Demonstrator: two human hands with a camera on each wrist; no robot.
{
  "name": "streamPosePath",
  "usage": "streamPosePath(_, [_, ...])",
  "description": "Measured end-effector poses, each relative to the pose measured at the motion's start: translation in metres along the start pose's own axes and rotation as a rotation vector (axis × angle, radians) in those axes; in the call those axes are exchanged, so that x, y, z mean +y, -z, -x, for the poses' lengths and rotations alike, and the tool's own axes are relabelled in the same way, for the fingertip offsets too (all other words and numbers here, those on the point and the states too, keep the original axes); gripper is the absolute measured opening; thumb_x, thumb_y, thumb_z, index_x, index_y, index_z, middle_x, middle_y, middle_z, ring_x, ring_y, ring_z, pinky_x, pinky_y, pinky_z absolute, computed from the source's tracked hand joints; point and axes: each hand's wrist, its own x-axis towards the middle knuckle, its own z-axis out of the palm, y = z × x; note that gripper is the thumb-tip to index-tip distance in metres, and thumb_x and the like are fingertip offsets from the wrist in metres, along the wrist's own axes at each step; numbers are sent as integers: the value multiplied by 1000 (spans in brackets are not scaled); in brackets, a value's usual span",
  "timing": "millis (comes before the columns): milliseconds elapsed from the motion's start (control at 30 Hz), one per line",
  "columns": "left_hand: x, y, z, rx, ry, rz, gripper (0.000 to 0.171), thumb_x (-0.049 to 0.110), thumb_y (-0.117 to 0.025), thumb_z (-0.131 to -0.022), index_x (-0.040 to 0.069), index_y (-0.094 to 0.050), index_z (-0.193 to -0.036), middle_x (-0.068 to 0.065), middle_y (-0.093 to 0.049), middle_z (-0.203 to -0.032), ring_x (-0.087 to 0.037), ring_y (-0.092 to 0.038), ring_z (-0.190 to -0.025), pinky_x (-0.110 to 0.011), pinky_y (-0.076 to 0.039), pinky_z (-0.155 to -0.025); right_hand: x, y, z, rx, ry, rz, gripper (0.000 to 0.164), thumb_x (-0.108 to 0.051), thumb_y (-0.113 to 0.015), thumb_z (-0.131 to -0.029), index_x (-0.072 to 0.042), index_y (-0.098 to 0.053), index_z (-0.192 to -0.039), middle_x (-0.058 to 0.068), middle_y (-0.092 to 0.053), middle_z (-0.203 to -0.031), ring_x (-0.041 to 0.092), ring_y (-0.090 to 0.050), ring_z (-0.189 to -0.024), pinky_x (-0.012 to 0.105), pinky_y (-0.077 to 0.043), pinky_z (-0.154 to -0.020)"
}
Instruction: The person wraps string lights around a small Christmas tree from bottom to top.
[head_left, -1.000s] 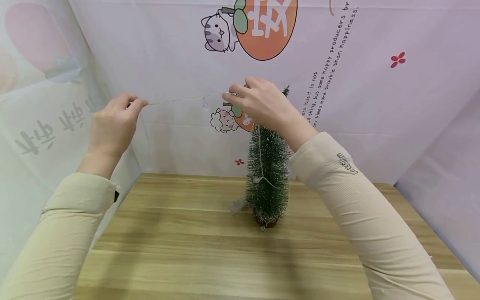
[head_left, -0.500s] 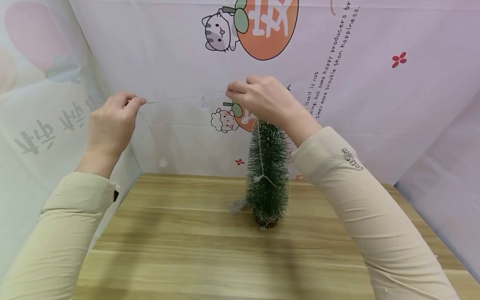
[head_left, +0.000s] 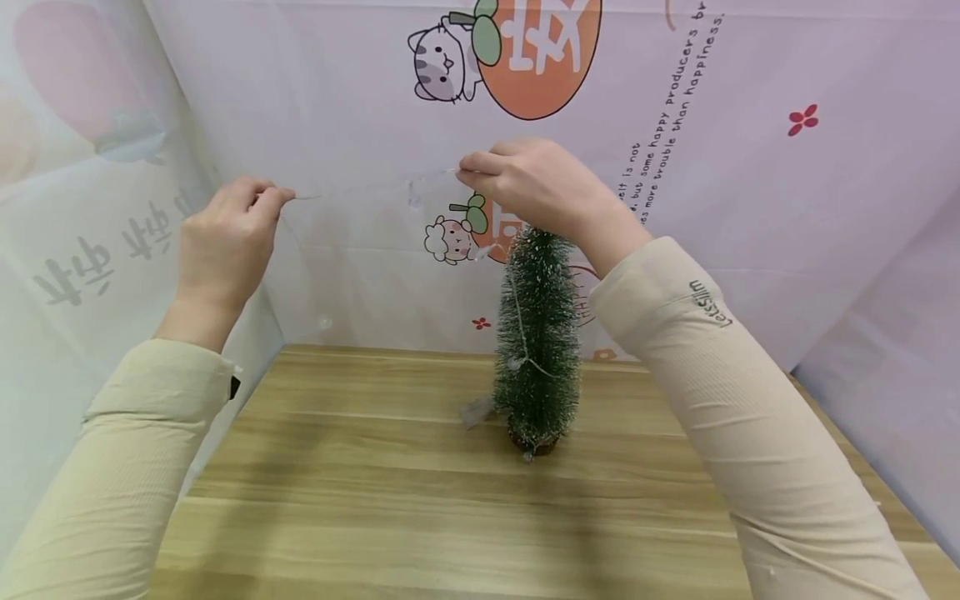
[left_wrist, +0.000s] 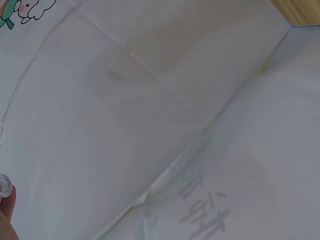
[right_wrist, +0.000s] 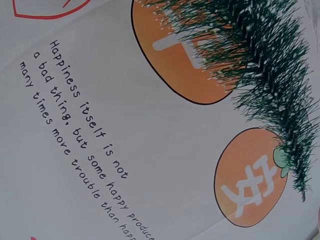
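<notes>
Between my two raised hands runs a thin, clear string of lights (head_left: 415,192), with small see-through bulbs hanging from it. My left hand (head_left: 228,233) pinches one end of this stretch between thumb and fingers; a clear round bulb (left_wrist: 5,186) shows at its fingertip in the left wrist view. My right hand (head_left: 536,187) pinches the wire in front of the top of a small green Christmas tree (head_left: 542,333) with frosted tips, hiding its tip in the head view. The tree stands upright, and part of the string lies down its front. In the right wrist view its pointed tip shows.
The tree stands on a wood-grain table (head_left: 360,492). A small translucent piece (head_left: 476,412) lies left of its base. A printed white cloth (head_left: 735,208) with cartoon animals and lettering hangs behind, and pale sheets close off both sides.
My right hand has moved slightly up and to the right, its fingers still pinching the wire. The left hand has risen a little. The tree stays in place.
</notes>
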Motion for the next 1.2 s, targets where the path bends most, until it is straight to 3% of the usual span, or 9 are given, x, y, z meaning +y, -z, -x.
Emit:
streamPosePath(367, [2, 2, -3, -13, -30, -28, 18, -1, -50, -95, 1, -67, -91, -16, -67, -88, -35, -66, -77, -49, -49, -46, 4, -2, -2, -106, -74, -61, 40, -21, -47, -101, -5, -51, -137, 10, -53, -140, 28, -58, -116, 39, -46, -103])
streamPosePath(700, [8, -4, -5, -19, -83, -45, 21, -1, -46, -97, 1, -67, -91, -15, -68, -88, -35, -66, -71, -44, -47, -42, 9, 0, 3, -220, -185, -192, 45, -22, -41, -101, -5, -42, -143, 11, -42, -150, 36, -52, -125, 45, -38, -111])
streamPosePath(800, [11, -6, -6, -16, -70, -22, 20, 1, -47, -97, 0, -66, -93, -16, -68, -88, -34, -65, -68, -45, -49, -44, 10, 2, 4, -193, -219, -233, 42, -18, -43, -101, -4, -45, -141, 12, -45, -148, 36, -52, -126, 46, -40, -109])
streamPosePath(900, [13, -6, -7, -42, -45, -11, 19, 6, -48, -99, -1, -65, -96, -17, -68, -88, -35, -66, -68, -46, -52, -48, 9, 3, 6, -107, -242, -274, 34, -11, -47, -100, -3, -55, -132, 13, -55, -138, 35, -59, -118, 44, -48, -102])
streamPosePath(1067, [15, -6, -6, -136, 3, -5, 23, 14, -46, -101, -4, -60, -101, -20, -68, -89, -37, -67, -69, -45, -53, -50, 7, 3, 7, 73, -228, -292, 24, 6, -54, -92, -1, -67, -111, 12, -68, -109, 30, -68, -87, 36, -57, -78])
streamPosePath(1200, [15, -7, -5, -138, 30, 32, 23, 17, -47, -100, -2, -58, -99, -19, -64, -84, -37, -62, -60, -45, -48, -45, 5, 0, 5, 122, -188, -243, 37, 13, -47, -91, -7, -63, -117, 11, -66, -97, 27, -59, -64, 35, -52, -59])
